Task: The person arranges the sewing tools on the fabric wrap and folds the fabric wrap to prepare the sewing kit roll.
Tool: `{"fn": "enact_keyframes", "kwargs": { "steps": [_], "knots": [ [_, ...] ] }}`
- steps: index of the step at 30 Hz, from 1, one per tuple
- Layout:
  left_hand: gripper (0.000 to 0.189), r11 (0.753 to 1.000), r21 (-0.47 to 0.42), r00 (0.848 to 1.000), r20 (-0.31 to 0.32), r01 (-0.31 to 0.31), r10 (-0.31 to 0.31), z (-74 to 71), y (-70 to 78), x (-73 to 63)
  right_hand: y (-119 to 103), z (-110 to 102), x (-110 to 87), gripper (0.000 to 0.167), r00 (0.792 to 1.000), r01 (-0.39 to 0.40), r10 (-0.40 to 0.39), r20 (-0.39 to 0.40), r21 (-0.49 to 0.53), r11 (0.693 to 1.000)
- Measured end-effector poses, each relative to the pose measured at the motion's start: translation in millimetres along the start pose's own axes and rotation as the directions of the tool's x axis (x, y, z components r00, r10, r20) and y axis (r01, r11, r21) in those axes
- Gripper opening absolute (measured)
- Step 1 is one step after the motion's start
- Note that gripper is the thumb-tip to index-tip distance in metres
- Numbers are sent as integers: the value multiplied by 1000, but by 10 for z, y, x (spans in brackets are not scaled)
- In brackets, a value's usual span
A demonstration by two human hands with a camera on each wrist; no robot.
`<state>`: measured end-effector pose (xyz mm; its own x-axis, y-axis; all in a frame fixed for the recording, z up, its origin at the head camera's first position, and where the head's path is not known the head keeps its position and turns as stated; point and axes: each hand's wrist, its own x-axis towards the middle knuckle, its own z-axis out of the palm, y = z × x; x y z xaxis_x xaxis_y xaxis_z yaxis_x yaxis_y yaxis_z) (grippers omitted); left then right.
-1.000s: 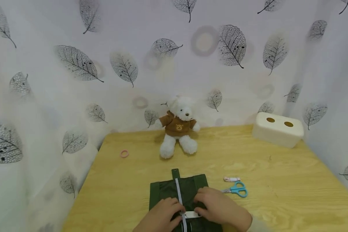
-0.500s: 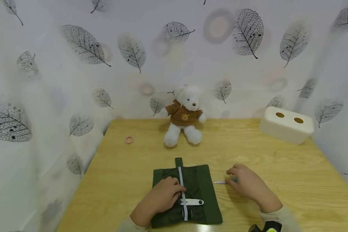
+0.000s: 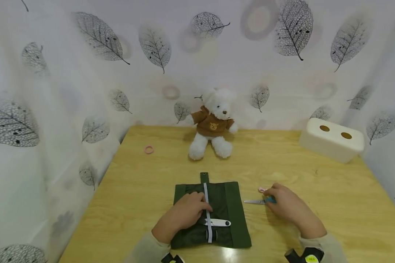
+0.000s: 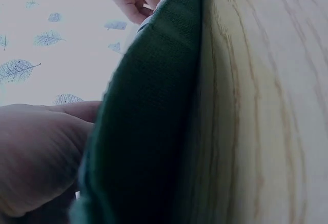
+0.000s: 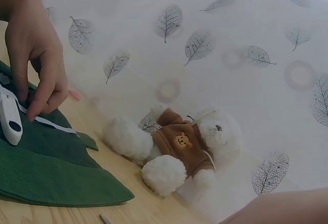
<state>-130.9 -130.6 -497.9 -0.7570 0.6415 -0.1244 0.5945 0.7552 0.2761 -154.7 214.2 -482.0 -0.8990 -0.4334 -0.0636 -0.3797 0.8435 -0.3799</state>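
A dark green cloth organizer (image 3: 235, 215) lies spread on the table, with a white elastic strap (image 3: 210, 233) running down its middle. My left hand (image 3: 187, 213) rests over it and pinches the strap between thumb and forefinger, as the right wrist view also shows. Under the strap are a white-handled tool (image 3: 220, 223) with a black round button and a small black spool-like item (image 3: 213, 235). To the right, my right hand (image 3: 288, 204) pinches the blue handles of the scissors (image 3: 255, 202), whose blades point left. The palm hides part of the handles.
A small pinkish item (image 3: 262, 189) lies just behind the scissors. Further back sit a white teddy bear (image 3: 214, 126) in a brown top, a pink ring (image 3: 149, 149) and a cream box (image 3: 332, 140) with two holes. A leaf-print curtain (image 3: 171, 54) hangs behind the table.
My right hand has left the organizer and moved right onto the scissors, taking hold of their handles. My left hand stays at the strap. The head view has tilted down.
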Motion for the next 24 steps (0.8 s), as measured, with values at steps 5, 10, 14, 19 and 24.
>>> {"fn": "enact_keyframes", "kwargs": {
  "steps": [5,10,14,19,24],
  "knots": [
    [28,1000,-6,1000,19,-10,10,8,21,12,15,-6,-62,23,999,-16,15,33,33,999],
    [22,1000,-5,1000,-8,1,-1,50,24,45,58,-33,-84,18,1000,-13,13,-18,13,1000],
    [20,1000,-20,1000,-5,18,-19,81,28,49,101,-42,-100,15,999,-34,34,-26,-3,999],
    [18,1000,-8,1000,-8,16,-16,81,31,72,144,-53,-136,16,995,-96,96,9,31,995],
    [17,1000,4,1000,-24,-11,12,87,35,87,168,-52,-186,18,993,-121,121,11,53,991]
  ]
}}
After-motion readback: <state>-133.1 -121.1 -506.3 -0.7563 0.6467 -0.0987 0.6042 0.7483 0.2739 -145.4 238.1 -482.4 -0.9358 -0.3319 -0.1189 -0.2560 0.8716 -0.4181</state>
